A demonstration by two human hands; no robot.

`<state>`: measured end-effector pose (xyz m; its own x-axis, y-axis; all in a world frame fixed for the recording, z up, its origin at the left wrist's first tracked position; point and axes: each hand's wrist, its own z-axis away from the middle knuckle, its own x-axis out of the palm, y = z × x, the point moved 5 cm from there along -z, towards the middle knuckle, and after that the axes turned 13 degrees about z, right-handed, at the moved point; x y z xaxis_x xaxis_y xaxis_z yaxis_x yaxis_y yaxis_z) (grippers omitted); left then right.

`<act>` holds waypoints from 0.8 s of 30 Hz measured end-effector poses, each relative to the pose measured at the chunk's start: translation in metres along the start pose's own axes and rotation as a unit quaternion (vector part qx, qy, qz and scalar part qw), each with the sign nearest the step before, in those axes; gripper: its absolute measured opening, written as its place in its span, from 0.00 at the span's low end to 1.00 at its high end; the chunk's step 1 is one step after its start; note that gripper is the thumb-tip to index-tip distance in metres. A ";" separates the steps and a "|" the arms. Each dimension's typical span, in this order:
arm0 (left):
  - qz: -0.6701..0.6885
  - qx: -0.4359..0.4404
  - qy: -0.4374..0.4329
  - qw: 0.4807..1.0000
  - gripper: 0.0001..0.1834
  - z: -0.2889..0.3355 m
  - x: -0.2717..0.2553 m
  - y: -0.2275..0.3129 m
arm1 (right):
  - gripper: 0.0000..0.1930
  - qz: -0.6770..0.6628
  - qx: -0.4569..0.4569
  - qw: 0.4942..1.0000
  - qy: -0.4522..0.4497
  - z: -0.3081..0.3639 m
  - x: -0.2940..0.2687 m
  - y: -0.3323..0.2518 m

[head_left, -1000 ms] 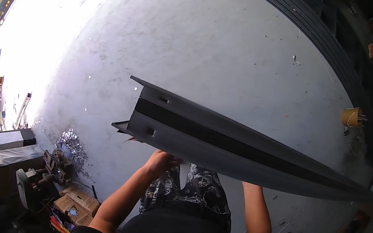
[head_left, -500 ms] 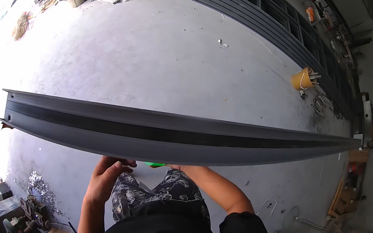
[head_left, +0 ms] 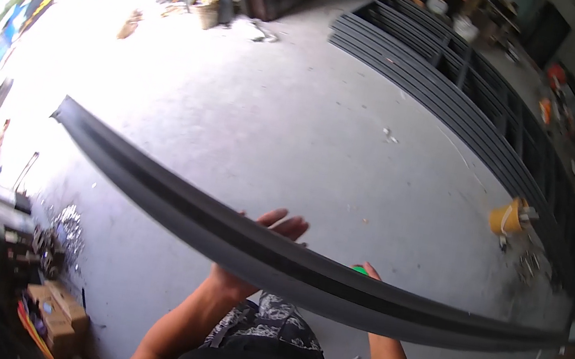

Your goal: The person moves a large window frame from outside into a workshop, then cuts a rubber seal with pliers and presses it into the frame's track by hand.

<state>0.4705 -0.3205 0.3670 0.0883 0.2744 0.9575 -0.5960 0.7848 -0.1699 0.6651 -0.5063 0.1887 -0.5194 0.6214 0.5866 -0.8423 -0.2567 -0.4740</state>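
Observation:
A long dark grey metal profile (head_left: 150, 192) with a black groove down its length lies slantwise across the view in front of me, its left end farther off than its right. My left hand (head_left: 283, 222) reaches underneath it. The fingers stretch out past the far edge, slightly blurred, and the profile covers the palm. Farther right, my right hand (head_left: 371, 271) is also mostly hidden beneath the profile. Its fingertips show at the far edge, against a small green object (head_left: 360, 270) whose kind I cannot make out.
Stacked dark grey frames (head_left: 431, 78) lie on the floor at the far right. Near them stands a yellow bucket (head_left: 507, 216) with pieces in it. Cardboard boxes (head_left: 55, 316) and a heap of shiny metal shavings (head_left: 69, 228) are at the near left. A basket (head_left: 207, 13) stands far left.
The profile has gone from level to slanted, its left end swinging away and its right end nearer. My left hand has moved rightward under it, fingers now past the far edge. The view has turned left.

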 end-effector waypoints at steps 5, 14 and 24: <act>0.130 -0.001 -0.110 0.985 0.20 -0.003 -0.004 -0.008 | 0.18 0.090 -0.081 0.992 0.025 0.044 0.029 -0.080; 0.157 0.102 -0.112 0.976 0.27 0.001 -0.043 -0.018 | 0.19 0.096 -0.139 0.980 -0.109 0.063 0.137 -0.135; 0.151 0.076 -0.118 0.978 0.29 -0.067 -0.036 0.009 | 0.22 -0.340 -0.008 0.921 -0.192 0.023 0.213 -0.192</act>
<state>0.5159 -0.2860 0.3153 -0.2871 0.3306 0.8990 -0.6797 0.5910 -0.4344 0.7126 -0.3413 0.4194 0.1110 0.3255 0.9390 -0.9910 0.1073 0.0800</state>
